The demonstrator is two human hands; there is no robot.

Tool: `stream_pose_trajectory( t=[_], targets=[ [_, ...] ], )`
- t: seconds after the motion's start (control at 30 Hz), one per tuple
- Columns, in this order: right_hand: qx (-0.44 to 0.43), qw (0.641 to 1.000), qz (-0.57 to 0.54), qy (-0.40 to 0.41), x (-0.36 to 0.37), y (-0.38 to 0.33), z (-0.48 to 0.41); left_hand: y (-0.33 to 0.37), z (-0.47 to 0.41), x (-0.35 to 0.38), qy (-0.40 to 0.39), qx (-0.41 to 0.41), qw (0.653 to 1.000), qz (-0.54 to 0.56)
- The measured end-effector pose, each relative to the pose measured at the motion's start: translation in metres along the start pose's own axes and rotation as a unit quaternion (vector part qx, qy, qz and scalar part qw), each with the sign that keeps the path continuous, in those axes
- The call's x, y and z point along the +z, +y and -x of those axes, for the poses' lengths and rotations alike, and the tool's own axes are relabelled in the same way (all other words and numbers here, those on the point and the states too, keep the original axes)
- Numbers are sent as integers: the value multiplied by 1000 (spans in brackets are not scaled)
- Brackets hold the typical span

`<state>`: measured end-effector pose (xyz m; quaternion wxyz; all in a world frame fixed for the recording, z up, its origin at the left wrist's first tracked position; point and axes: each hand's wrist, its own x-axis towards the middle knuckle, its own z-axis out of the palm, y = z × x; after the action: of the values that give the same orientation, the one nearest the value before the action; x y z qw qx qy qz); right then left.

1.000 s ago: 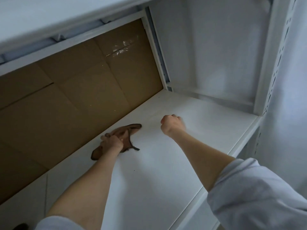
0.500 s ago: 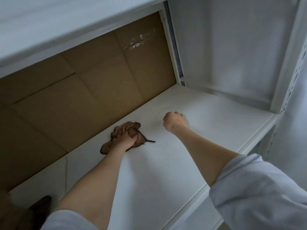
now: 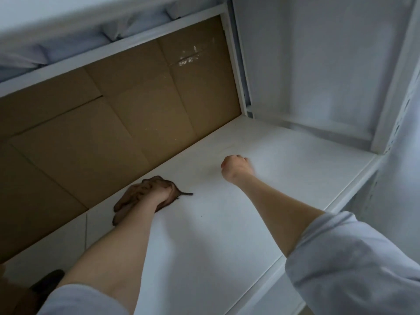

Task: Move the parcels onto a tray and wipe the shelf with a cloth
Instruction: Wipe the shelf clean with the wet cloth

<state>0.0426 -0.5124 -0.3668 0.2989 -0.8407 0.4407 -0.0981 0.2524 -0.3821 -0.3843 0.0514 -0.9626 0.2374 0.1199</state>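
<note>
Wiping the shelf (image 3: 227,223); no parcels or tray in view, so the clearing step is judged done.

Left hand (image 3: 159,192) is clenched on the brown cloth (image 3: 127,201), pressed flat near the cardboard backing (image 3: 113,133). Right hand (image 3: 235,168) rests fisted, empty, mid-shelf. Next stroke should carry the cloth toward the unwiped right end.

Dim, cool, soft light; mild motion blur.
Shelf (image 3: 227,223) brightest at far right, shaded under left forearm. Cardboard back panel (image 3: 113,133) dark at left, small glare on tape. Right hand (image 3: 235,168) smeared; frame edges bend, wide-angle.
</note>
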Motion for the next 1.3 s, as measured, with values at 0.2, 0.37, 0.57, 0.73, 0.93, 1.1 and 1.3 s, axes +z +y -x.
stream_pose_trajectory(
  t=[0.2,0.37,0.57,0.73,0.93,1.1,1.3],
  targets=[
    [30,999,14,27,-15,22,-3,84,30,-2,-8,155,987,43],
    [32,999,6,28,-23,24,1,111,53,-2,-72,216,969,93],
    [19,1000,-2,13,-27,23,10,59,35,0,-23,144,988,40],
    [30,1000,4,8,-27,24,14,-11,23,8,-38,37,999,6],
    [-32,999,12,-33,0,-4,16,-83,21,14,0,-81,995,53],
    [-101,989,14,-105,18,-25,19,-68,26,17,41,-106,991,76],
    [-50,996,13,-79,4,-13,28,20,72,20,-48,130,984,114]
  ],
)
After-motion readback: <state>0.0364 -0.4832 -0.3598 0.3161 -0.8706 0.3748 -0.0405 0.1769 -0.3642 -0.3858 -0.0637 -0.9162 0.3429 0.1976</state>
